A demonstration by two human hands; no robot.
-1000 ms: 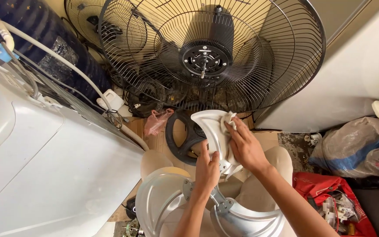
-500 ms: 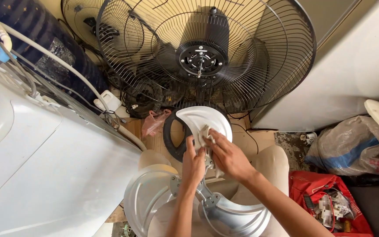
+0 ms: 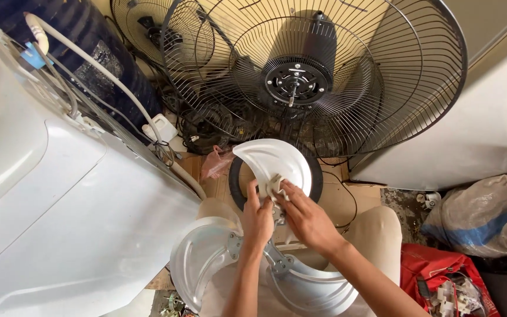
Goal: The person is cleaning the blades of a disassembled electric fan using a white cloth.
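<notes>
— Cluttered floor all round, is it? What sits behind the hands?

— Big wire fan cage (image 3: 315, 76) leaning upright at the back, its motor hub (image 3: 296, 84) in the middle, and a smaller fan cage (image 3: 162, 35) behind it to the left.

— Start with the grip, then.

— Right hand (image 3: 307, 220) has its fingers pressed together, pinching a small rag (image 3: 275, 186) against the upper fan blade (image 3: 271, 161). Left hand (image 3: 257, 220) is just beside it, fingers curled round the same blade near its root, touching the rag.

— And where is the blade set?

— On the person's lap, over the light trousers (image 3: 377, 235). It is a three-blade metal piece: one blade stands up toward the cage, the other two blades (image 3: 200, 261) spread low to left and right, meeting at a riveted centre below the hands.

— What's under the raised blade?

— Black round ring (image 3: 237, 176) lying on the floor, partly hidden by it, with a pink bag (image 3: 215, 164) just to its left.

— Further out?

— White washing machine (image 3: 60, 211) fills the left side, a white hose (image 3: 89, 64) running over it. Right side holds a grey sack (image 3: 482, 214) and a red bag (image 3: 441, 276) of small parts.
</notes>
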